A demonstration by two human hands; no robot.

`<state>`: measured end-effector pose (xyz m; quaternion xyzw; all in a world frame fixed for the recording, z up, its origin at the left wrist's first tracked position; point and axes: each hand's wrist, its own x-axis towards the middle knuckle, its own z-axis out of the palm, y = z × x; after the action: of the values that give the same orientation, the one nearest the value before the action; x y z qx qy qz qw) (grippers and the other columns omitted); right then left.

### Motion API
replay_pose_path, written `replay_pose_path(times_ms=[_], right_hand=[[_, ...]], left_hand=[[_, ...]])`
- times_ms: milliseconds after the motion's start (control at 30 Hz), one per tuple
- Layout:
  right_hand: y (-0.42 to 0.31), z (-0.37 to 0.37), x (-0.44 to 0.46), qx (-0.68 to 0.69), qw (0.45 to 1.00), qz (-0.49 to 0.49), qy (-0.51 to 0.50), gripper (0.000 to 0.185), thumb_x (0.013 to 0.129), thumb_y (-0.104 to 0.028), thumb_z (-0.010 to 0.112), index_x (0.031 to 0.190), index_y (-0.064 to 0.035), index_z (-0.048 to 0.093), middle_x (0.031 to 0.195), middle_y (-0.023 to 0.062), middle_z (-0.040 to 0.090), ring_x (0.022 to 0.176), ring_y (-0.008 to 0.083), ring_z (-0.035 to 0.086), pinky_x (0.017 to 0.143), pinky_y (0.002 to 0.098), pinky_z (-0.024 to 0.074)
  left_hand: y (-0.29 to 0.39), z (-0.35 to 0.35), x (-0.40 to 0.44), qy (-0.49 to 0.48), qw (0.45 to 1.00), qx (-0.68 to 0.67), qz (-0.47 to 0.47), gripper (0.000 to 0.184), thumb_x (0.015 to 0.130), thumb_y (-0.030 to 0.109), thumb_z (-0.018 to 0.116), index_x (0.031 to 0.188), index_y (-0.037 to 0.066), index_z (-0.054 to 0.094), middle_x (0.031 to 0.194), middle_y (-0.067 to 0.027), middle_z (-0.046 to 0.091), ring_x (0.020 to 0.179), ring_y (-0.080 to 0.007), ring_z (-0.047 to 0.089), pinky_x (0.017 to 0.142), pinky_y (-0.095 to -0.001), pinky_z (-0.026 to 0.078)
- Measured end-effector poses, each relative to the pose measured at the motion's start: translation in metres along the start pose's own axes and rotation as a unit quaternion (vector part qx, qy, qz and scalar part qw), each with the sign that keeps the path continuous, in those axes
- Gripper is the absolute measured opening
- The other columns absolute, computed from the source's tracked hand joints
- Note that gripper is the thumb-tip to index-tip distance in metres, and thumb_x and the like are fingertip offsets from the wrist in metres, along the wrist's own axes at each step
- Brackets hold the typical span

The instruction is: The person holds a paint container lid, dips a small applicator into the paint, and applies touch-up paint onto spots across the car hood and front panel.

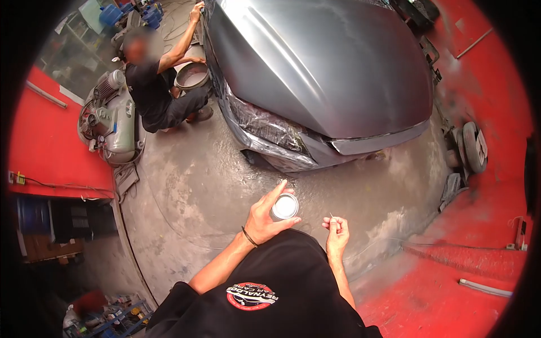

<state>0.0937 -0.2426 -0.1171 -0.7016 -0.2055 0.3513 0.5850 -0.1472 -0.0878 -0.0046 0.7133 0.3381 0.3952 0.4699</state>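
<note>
My left hand (262, 221) is wrapped around a small round can (285, 207), its top facing up and white inside. Thumb and fingers sit on opposite sides of the can. To the right of it, my right hand (336, 235) is closed in a pinch. A thin pale tip shows at its fingertips, too small to name. Beyond both hands stands a dark grey car (315, 67), with clear plastic film (265, 127) over its headlight area.
A co-worker (160, 90) squats at the car's left side, one arm raised to it, beside a bucket (192, 76). An air compressor (115, 121) stands by the left red wall. On the right are a wheel (474, 147) and a red wall (490, 101). A thin hose crosses the concrete floor (186, 191).
</note>
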Motion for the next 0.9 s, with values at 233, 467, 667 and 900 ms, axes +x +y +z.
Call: replay_pose_path(times_ms=[233,467,667,900], right_hand=[[0.002,0.021,-0.011,-0.006,0.999,0.004,0.038,0.011,0.114,-0.011,0.061,0.116,-0.0008,0.064,0.105,0.0144,0.08,0.087,0.0175,0.075,0.087,0.0331,0.0624],[0.006,0.03,-0.018,0.005,0.998,0.013,0.063,0.01,0.114,-0.01,0.061,0.118,-0.0007,0.063,0.105,0.0142,0.08,0.087,0.0173,0.075,0.087,0.0325,0.0622],[0.004,0.038,-0.022,0.008,0.997,0.013,0.075,0.009,0.114,-0.011,0.061,0.116,-0.0021,0.064,0.104,0.0134,0.079,0.085,0.0173,0.074,0.087,0.0341,0.0632],[0.002,0.042,-0.025,0.012,0.997,0.004,0.082,0.011,0.114,-0.01,0.061,0.119,-0.0009,0.063,0.106,0.014,0.08,0.088,0.0159,0.075,0.086,0.0308,0.0612]], left_hand=[[-0.013,-0.029,0.025,-0.026,0.999,-0.017,0.008,0.108,0.08,0.009,0.097,0.169,-0.001,0.038,0.143,-0.0191,0.071,0.116,-0.0208,0.075,0.102,-0.0343,0.058],[-0.02,-0.038,0.036,-0.042,0.996,-0.083,-0.015,0.105,0.081,0.008,0.097,0.165,0.0,0.033,0.141,-0.0198,0.071,0.12,-0.0218,0.074,0.105,-0.0357,0.057],[-0.027,-0.039,0.034,-0.035,0.992,-0.123,-0.01,0.085,0.081,0.008,0.098,0.146,0.002,0.044,0.138,-0.0203,0.071,0.127,-0.0257,0.071,0.109,-0.0387,0.056],[-0.02,-0.049,0.032,-0.065,0.995,-0.079,0.008,0.08,0.08,0.011,0.1,0.142,0.003,0.049,0.136,-0.0184,0.072,0.126,-0.0266,0.072,0.109,-0.0391,0.056]])
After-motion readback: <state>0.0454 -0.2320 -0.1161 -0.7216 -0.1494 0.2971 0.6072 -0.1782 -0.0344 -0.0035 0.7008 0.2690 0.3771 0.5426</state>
